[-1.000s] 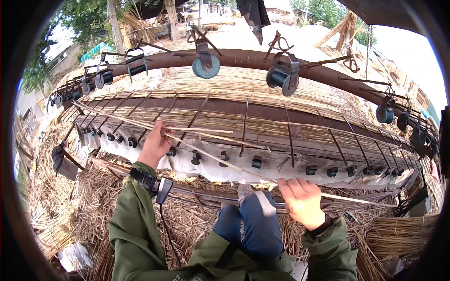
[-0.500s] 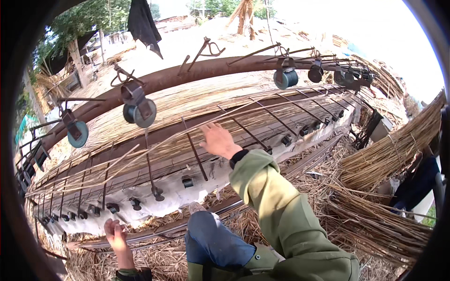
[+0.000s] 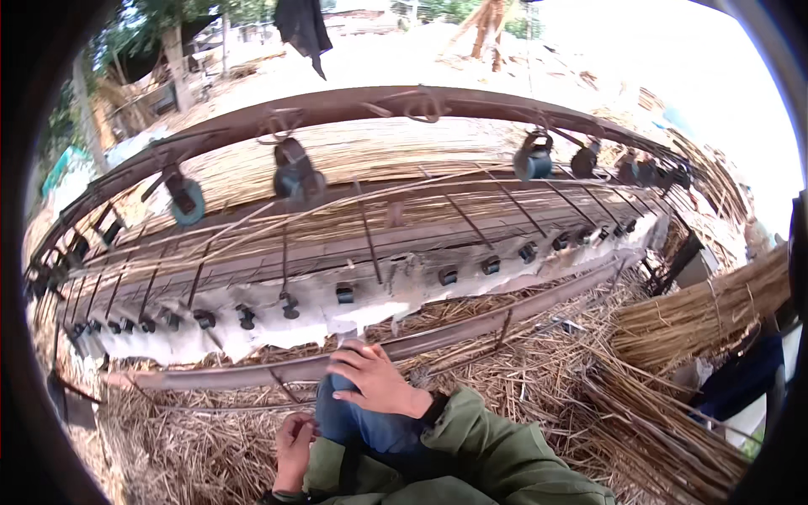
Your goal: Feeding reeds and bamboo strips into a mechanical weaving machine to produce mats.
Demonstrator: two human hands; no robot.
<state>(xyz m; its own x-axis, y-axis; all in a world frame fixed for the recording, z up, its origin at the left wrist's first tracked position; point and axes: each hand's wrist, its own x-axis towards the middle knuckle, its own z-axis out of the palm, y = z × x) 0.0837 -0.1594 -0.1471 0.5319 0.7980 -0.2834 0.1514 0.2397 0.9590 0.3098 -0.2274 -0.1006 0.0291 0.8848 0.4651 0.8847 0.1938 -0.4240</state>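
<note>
A person in a green jacket sits before a long wooden weaving frame [image 3: 396, 105] set among loose straw [image 3: 539, 379], with reeds already bound into a mat [image 3: 370, 160] across the frame's far side. The right hand [image 3: 374, 379] rests palm down on the person's blue-trousered knee [image 3: 362, 421], fingers spread and grasping nothing, just short of the frame's near rail [image 3: 471, 324]. The left hand [image 3: 295, 442] sits lower and nearer, beside the same knee, fingers curled loosely inward; whether it pinches a stalk of straw cannot be told from this angle, since the fingertips are small and partly in shadow.

The frame curves across the whole view (the fisheye lens bends its straight beams). From its top beam hang several round spool weights [image 3: 295, 172], bluish and dark, strung along from left to right. Thin cords run from the beam down over the mat to a row of small dark weights [image 3: 345, 293] dangling against a pale sheet [image 3: 278, 324] under the near edge of the mat. The mat lies well beyond both hands, across the rail.

To the right, a thick bundle of reeds [image 3: 699, 316] lies on the ground, its cut ends facing the frame. A dark cloth [image 3: 303, 25] hangs at the far top of the scene, near trees and a bright sandy yard.
</note>
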